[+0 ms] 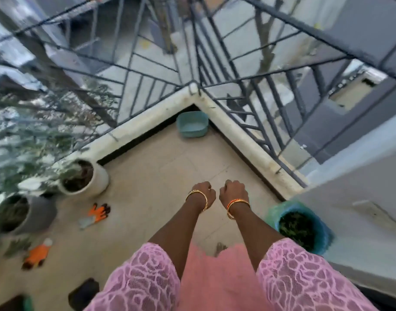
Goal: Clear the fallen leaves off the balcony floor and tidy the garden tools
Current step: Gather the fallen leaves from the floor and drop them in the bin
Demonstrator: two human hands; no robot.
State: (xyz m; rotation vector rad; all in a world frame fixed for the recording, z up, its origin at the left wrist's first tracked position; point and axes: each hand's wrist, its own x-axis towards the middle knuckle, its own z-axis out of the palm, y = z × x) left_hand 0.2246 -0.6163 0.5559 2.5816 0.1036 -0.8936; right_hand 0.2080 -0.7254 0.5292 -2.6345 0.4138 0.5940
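Both hands are stretched out low over the balcony floor, side by side and nearly touching, each grip clenched into a loose fist with nothing visible inside it; the left hand wears a gold bangle at the wrist, the right hand a gold and orange one. Pink lace sleeves cover the upper arms. The tiled floor under the fists is bare of leaves as far as the blur lets one tell; a small dark smudge lies near the hem of the pink garment. To the left, an orange glove lies flat on the floor, and a second orange glove lies nearer the lower left edge, well apart from the first. Beside them stand a white pot and a grey pot, both holding dark soil and leafy plants that spread across the left of the view. On the right, against the wall, a blue bin lined with a green bag is filled with green leaves. In the far corner, under the dark railing, sits a teal tub that looks empty.
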